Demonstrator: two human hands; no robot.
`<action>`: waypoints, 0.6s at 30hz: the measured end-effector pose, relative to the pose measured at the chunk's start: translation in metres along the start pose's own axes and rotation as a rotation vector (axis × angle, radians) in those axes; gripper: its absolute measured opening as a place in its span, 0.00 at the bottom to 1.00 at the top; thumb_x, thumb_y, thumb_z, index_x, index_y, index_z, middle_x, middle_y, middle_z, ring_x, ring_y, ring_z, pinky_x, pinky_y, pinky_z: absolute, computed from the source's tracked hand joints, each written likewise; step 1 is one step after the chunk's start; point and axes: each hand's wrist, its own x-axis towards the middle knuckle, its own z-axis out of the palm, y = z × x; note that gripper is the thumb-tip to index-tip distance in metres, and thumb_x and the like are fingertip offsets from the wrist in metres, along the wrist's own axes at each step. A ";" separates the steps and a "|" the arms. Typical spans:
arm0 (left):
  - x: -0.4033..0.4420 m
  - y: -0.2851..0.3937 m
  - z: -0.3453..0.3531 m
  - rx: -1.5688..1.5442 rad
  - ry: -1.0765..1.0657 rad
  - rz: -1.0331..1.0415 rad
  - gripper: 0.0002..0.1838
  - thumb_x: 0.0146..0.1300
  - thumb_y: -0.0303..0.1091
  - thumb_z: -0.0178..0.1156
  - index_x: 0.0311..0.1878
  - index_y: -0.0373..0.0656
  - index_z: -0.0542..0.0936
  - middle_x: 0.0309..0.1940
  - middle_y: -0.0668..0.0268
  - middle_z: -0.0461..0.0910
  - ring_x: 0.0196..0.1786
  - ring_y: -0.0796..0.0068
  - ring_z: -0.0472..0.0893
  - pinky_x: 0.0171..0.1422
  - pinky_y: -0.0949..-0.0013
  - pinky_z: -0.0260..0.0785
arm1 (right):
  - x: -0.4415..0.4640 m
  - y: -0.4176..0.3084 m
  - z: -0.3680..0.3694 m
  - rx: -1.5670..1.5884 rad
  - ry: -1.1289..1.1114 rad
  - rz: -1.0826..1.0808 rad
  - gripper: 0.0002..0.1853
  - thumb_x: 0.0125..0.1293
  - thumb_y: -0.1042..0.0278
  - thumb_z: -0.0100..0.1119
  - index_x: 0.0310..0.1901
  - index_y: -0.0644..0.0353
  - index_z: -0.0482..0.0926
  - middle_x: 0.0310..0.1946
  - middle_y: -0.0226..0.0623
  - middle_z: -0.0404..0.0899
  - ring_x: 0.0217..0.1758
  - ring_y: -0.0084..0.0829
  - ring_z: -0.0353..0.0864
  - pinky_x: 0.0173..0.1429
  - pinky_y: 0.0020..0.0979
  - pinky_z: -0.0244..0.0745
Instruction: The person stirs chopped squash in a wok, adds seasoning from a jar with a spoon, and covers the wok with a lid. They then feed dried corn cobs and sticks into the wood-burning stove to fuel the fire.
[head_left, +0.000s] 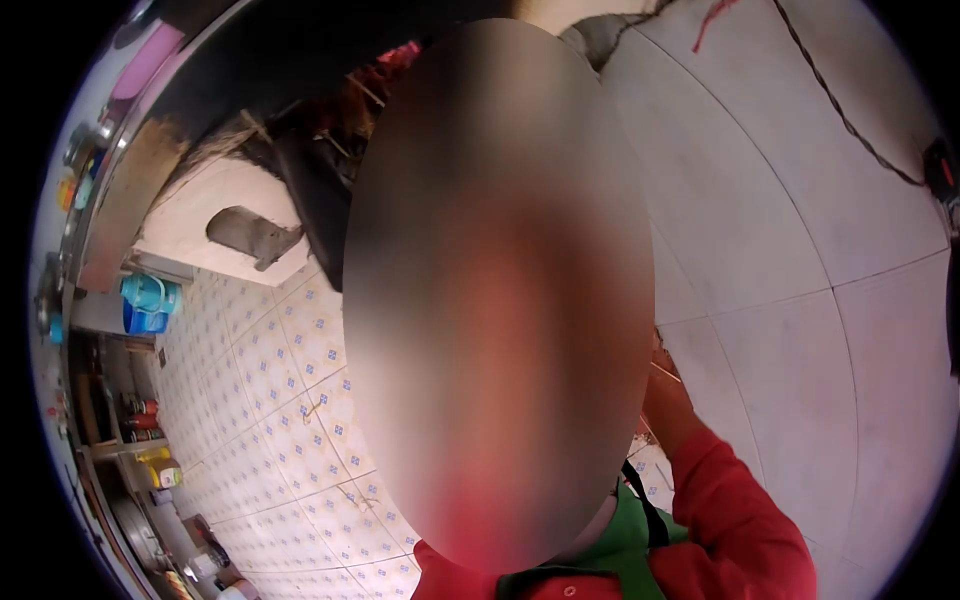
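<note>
A large blurred oval covers the middle of the head view and hides most of what lies before me. My right forearm (672,405), in a red sleeve (740,510), reaches up beside the white wall tiles. Its hand runs into the blur, so its fingers do not show. Inside the oval is a smeared skin-toned shape with red below it; I cannot make out my left hand there. Past the oval's upper left edge, dry sticks (335,140) lie in a dark hollow next to a pale block (225,225) with a grey opening. A green garment (630,540) covers my front.
Patterned floor tiles (270,400) spread at the left. Blue buckets (150,300) stand beyond them, and shelves (110,450) with bottles and pots line the far left. A dark twisted cable (830,95) runs down the tiled wall (740,200) at right.
</note>
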 end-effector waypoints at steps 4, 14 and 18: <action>-0.015 -0.022 0.001 -0.038 -0.009 -0.140 0.08 0.69 0.32 0.47 0.46 0.41 0.72 0.42 0.65 0.75 0.45 0.75 0.76 0.47 0.71 0.71 | -0.083 0.155 0.043 -0.596 -0.257 0.410 0.23 0.63 0.65 0.57 0.58 0.57 0.66 0.52 0.37 0.67 0.49 0.32 0.70 0.50 0.35 0.68; -0.071 -0.022 -0.028 -0.108 0.068 -0.478 0.08 0.67 0.31 0.50 0.46 0.40 0.72 0.41 0.64 0.75 0.46 0.72 0.76 0.49 0.68 0.71 | -0.121 0.146 0.073 -0.779 -0.302 0.651 0.23 0.62 0.64 0.56 0.58 0.60 0.66 0.60 0.44 0.66 0.62 0.40 0.68 0.60 0.40 0.68; -0.095 -0.013 -0.058 -0.089 0.130 -0.508 0.08 0.67 0.31 0.50 0.46 0.41 0.72 0.42 0.63 0.76 0.46 0.71 0.75 0.50 0.68 0.71 | -0.137 0.168 0.079 -0.856 -0.194 0.448 0.20 0.62 0.63 0.55 0.54 0.60 0.67 0.54 0.43 0.71 0.57 0.43 0.73 0.54 0.42 0.73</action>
